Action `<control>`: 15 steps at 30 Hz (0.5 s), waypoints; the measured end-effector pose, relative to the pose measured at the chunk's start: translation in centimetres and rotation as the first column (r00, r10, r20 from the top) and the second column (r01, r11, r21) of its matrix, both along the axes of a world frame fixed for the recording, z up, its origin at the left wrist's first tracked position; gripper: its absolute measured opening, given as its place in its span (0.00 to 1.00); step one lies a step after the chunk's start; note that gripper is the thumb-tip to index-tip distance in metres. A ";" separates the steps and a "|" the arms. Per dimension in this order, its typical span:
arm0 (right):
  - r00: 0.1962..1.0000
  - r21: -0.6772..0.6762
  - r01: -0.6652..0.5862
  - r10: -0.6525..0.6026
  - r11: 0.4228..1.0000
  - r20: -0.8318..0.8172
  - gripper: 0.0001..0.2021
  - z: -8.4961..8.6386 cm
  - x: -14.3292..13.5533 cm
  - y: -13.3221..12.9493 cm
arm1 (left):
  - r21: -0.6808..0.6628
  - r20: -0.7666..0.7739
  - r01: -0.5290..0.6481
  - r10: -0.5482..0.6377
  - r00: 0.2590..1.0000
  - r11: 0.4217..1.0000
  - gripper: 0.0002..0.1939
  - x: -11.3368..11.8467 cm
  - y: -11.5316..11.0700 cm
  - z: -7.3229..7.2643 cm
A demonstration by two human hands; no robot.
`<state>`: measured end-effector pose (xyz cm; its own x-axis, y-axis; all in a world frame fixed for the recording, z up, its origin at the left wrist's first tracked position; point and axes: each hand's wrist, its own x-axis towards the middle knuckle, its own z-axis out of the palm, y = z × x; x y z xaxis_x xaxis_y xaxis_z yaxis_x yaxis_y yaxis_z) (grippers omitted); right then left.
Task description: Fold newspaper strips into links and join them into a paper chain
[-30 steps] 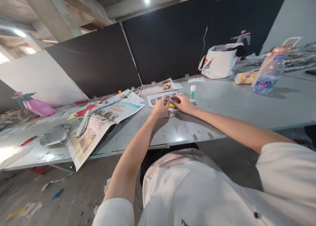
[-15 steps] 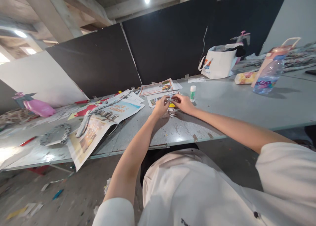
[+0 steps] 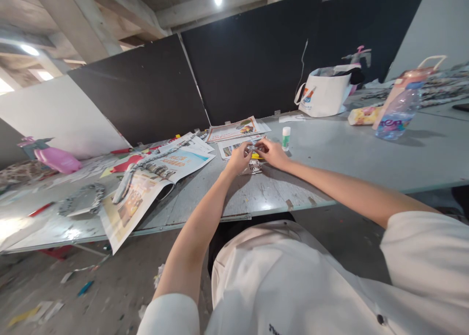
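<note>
My left hand point(image 3: 239, 158) and my right hand point(image 3: 273, 154) meet above the table, fingertips closed from both sides on a small greyish piece of paper point(image 3: 252, 148). Fingers cover much of it, so its exact shape is hidden. Just below lies a scrap of paper printed with dark characters point(image 3: 253, 167), with something yellow point(image 3: 255, 156) at its upper edge. A printed sheet point(image 3: 227, 150) lies behind my left hand. Beside my right hand stands a glue stick point(image 3: 286, 138) with a white cap and green label.
To the left, an open magazine point(image 3: 186, 162) overhangs the table edge, with a twisted grey paper cord point(image 3: 128, 181) on it. A braided ring point(image 3: 82, 200) and pink spray bottle point(image 3: 58, 158) lie further left. At right are a white bag point(image 3: 324, 93) and water bottle point(image 3: 399, 113).
Both hands stay in nearly the same place, with only slight finger movement around the small piece of paper. Nothing else has visibly moved.
</note>
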<state>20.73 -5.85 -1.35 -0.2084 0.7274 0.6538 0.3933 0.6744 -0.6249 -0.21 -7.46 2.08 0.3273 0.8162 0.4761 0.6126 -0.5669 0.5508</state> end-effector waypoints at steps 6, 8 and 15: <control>1.000 0.041 0.018 -0.019 0.999 0.024 0.19 -0.2 0.2 0.4 | 0.008 -0.041 -0.025 0.025 0.999 1.000 0.20 0.1 -0.4 0.3; 0.999 0.048 0.017 -0.019 0.999 0.029 0.18 -0.3 0.2 0.6 | 0.007 -0.047 -0.027 0.027 0.999 1.000 0.20 0.2 -0.4 0.4; 0.999 0.056 0.020 -0.022 0.998 0.025 0.18 -0.7 0.1 0.8 | 0.022 -0.110 -0.007 0.009 0.994 1.000 0.21 -0.1 -0.5 0.4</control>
